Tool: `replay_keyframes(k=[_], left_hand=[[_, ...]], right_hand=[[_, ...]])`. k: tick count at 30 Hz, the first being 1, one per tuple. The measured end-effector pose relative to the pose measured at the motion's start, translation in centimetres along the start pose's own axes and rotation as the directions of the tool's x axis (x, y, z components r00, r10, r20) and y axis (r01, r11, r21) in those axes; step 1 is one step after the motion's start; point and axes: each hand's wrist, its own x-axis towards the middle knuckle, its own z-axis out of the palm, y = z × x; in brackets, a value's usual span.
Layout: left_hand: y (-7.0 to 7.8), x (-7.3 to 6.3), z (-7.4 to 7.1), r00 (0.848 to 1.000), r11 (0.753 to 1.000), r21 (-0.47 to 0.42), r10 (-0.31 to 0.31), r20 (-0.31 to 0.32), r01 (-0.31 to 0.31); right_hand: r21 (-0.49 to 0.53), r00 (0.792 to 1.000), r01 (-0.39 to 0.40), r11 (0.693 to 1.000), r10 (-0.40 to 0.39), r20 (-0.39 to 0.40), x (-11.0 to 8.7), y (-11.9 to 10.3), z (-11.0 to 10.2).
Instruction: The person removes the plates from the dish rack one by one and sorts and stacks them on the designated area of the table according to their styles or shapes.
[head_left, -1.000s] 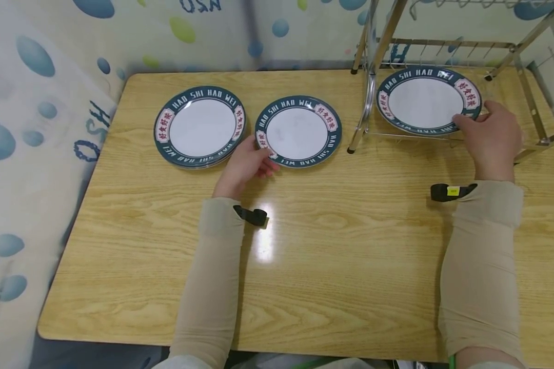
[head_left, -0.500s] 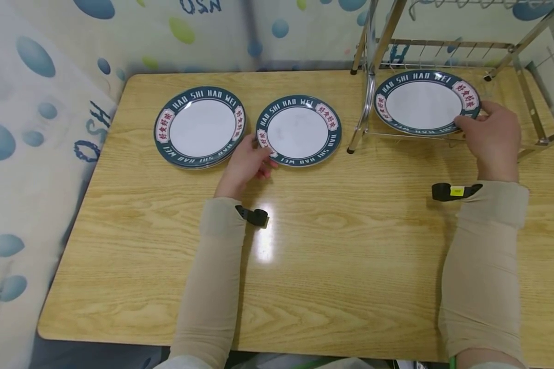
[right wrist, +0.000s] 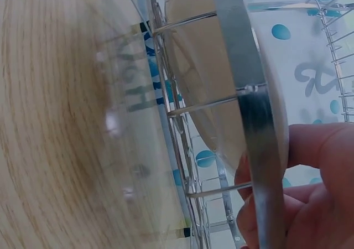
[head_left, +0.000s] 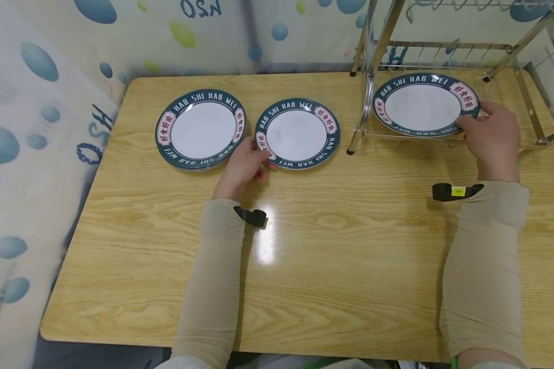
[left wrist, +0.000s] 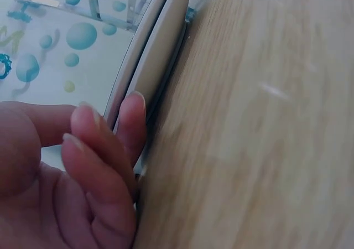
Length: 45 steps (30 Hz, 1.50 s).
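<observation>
Three groups of white plates with dark green lettered rims show in the head view. My right hand point(head_left: 494, 136) pinches the right edge of one plate point(head_left: 417, 107), thumb on top, at the rack's low tier. In the right wrist view that plate's underside point(right wrist: 204, 77) shows behind the rack's metal bar. My left hand point(head_left: 243, 166) has its thumb on the rim of the middle plate point(head_left: 296, 134), fingers at the edge and partly beneath. The left wrist view shows stacked plate edges point(left wrist: 152, 55) beside the fingers. Left of that hand sits a plate stack point(head_left: 203, 129).
The metal wire rack point(head_left: 368, 97) stands at the back right, with an upper wire shelf point(head_left: 485, 5) above the right-hand plate. A wooden table point(head_left: 341, 256) carries everything. A dotted wall covering point(head_left: 226, 41) lies behind it.
The right hand's plate has come slightly down, toward me and to the left. The left hand and the other plates have hardly moved.
</observation>
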Motion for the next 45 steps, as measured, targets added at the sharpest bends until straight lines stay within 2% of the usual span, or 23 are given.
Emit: replay_keyframes(k=[4,12,25,34,39,45], left_hand=[[0.2,-0.2,-0.2,1.0,0.999,0.029,-0.014,0.003,0.014],[0.3,-0.5,-0.3,1.0,0.998,0.066,0.007,0.011,-0.008],[0.2,-0.3,-0.3,1.0,0.997,0.073,0.006,0.009,-0.006],[0.2,-0.3,-0.2,1.0,0.999,0.051,0.017,0.005,-0.017],[0.1,-0.4,-0.2,0.999,0.999,0.02,0.046,0.021,-0.047],[0.2,-0.4,-0.3,0.999,0.999,0.003,0.035,0.033,-0.036]], right_hand=[[0.044,1.0,-0.006,0.999,0.006,0.014,0.1,-0.1,-0.1],[0.149,0.998,0.023,0.989,-0.033,0.061,0.0,0.1,-0.4],[0.266,0.995,0.002,0.964,-0.029,0.098,-0.2,0.3,-0.8],[0.297,0.995,0.017,0.955,-0.045,0.087,-0.1,0.4,-1.0],[0.371,0.996,0.019,0.928,-0.048,0.07,0.0,0.4,-1.1],[0.493,0.997,0.014,0.87,-0.049,0.059,-0.4,0.3,-1.4]])
